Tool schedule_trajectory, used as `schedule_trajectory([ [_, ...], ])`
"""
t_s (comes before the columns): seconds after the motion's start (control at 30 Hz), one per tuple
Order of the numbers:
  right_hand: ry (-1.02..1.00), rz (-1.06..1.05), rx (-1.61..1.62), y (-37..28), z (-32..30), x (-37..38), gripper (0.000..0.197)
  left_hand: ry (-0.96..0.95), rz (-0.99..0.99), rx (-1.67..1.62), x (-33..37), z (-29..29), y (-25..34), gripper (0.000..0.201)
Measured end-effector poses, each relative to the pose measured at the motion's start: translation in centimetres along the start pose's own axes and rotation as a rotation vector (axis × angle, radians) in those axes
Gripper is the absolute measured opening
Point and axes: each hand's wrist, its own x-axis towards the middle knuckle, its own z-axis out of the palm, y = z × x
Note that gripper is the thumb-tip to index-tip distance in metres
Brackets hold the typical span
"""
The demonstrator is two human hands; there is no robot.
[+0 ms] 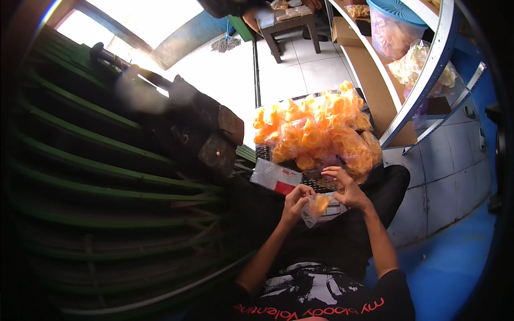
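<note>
My left hand (296,204) pinches the edge of a small clear plastic bag (309,216) above my lap. Inside the bag lies a yellow-orange piece (321,203), possibly a snack; its exact kind is unclear. At the bag's right side is my right hand (350,192), its fingers stretched out and apart from the thumb. The thumb is close to the bag, and whether it touches cannot be made out. Just beyond both hands rises a heap of similar orange-filled clear bags (316,125) on a black crate (262,153).
A flat plastic packet with a red patch (276,176) lies by the crate's near left corner. Green slats (107,176) and a dark bag (206,128) stand left. On the right, a shelf (412,115) holds a blue-lidded tub (396,29). Another person (251,21) sits by a small table (289,25).
</note>
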Motion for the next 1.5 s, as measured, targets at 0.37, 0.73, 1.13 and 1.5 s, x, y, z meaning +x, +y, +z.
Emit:
schedule_trajectory([
  [0.37,0.201,0.312,0.210,0.5,4.5,-0.2,0.023,0.083,-0.144,-0.130,5.0,-0.5,0.6,0.011],
  [0.73,0.442,0.465,0.420,2.4,6.6,-2.1,0.035,-0.125,0.110,0.651,4.4,-0.2,2.6,0.025],
  [1.13,0.285,0.346,0.277,4.2,6.3,-3.2,0.039,0.002,0.261,0.824,5.5,-1.7,4.9,0.022],
  [1.5,0.331,0.267,-0.072,3.6,6.1,-3.8,0.043,-0.510,-0.077,0.862,6.2,-0.1,5.8,0.050],
])
